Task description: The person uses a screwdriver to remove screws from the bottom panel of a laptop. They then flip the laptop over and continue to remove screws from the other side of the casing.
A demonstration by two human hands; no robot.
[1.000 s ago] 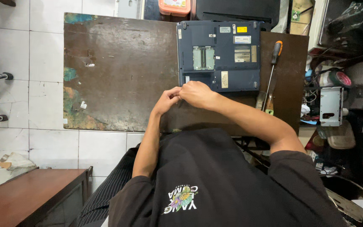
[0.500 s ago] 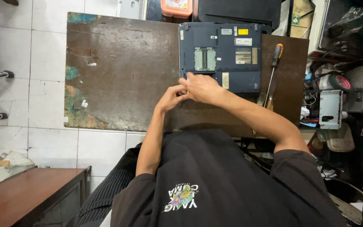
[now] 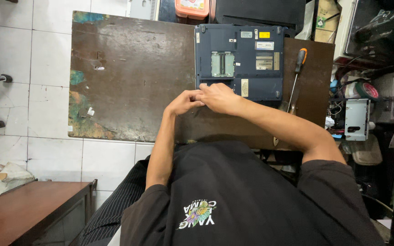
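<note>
An orange-handled screwdriver [image 3: 296, 79] lies near the worn brown table's [image 3: 128, 77] right edge. An orange container [image 3: 192, 7] sits beyond the far edge.

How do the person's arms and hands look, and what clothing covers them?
Both arms are bare from above the elbow down; the left hand and the right hand wear no gloves, and no rings, watch or bracelet can be seen. Short black sleeves of a black T-shirt cover the upper arms. The shirt carries a small colourful print with pale lettering on the chest.
</note>
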